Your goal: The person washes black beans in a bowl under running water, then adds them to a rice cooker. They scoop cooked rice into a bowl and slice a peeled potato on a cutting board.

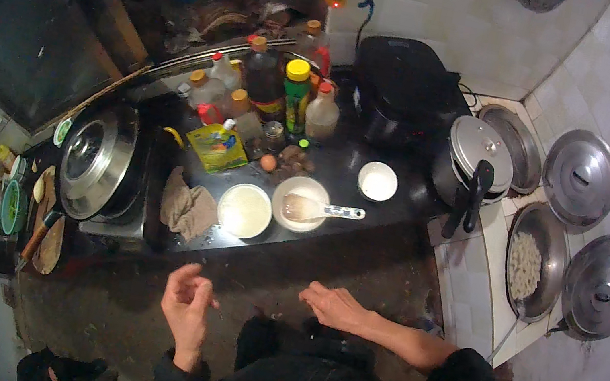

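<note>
My left hand (187, 301) is in the air in front of the black counter (295, 247), fingers bent and apart, holding nothing I can see. To its right my right hand (336, 308) hangs palm down with fingers curled; whether they close on anything is hidden. Nearest on the counter is a white bowl (245, 210) with pale contents. Touching or almost touching it stands a second bowl (305, 181) with a spoon (344, 212) with a patterned handle laid across it. A crumpled brown cloth (189, 207) lies to the left, and a small white bowl (377, 181) farther right.
Behind the bowls are an egg (268, 162), a yellow-green pouch (217, 148) and several bottles (264, 76). At left a lidded wok (94, 172) sits on the stove, its handle jutting forward. A pressure cooker (475, 159) and a metal basin (552, 265) with pale pieces stand at right.
</note>
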The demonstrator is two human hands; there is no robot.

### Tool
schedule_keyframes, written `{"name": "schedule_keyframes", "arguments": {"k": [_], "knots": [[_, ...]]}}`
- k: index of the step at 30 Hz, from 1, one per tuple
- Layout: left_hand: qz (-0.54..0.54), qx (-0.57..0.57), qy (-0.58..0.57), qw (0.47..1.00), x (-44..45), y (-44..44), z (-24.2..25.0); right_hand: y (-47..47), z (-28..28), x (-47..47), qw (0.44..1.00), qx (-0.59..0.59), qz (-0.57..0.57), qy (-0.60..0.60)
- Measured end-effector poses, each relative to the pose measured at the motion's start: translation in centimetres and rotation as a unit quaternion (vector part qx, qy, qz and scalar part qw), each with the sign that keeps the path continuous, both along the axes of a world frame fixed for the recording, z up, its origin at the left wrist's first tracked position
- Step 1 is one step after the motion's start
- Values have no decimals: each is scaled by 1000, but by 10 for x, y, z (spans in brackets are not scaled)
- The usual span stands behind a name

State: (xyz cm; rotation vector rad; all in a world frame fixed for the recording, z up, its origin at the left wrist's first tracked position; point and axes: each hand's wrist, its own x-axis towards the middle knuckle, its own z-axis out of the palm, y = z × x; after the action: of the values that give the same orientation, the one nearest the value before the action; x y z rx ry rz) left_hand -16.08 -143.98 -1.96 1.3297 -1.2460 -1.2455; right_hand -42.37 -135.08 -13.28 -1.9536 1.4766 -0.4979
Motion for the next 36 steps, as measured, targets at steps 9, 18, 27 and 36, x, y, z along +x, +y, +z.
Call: {"name": "schedule_keyframes", "arguments": {"k": [9,18,27,36], "knots": [[141,-40,-59,987,196,30,-24,-67,-31,209,975,-9,219,-21],[309,-26,-143,940,451,78,-18,-140,-36,493,889,-91,446,-52],[335,-49,-141,930,534,-3,-7,-227,-15,635,890,-106,438,-65],[242,-16,-246,939,666,-201,-32,-350,-153,783,774,-454,286,337]]}}
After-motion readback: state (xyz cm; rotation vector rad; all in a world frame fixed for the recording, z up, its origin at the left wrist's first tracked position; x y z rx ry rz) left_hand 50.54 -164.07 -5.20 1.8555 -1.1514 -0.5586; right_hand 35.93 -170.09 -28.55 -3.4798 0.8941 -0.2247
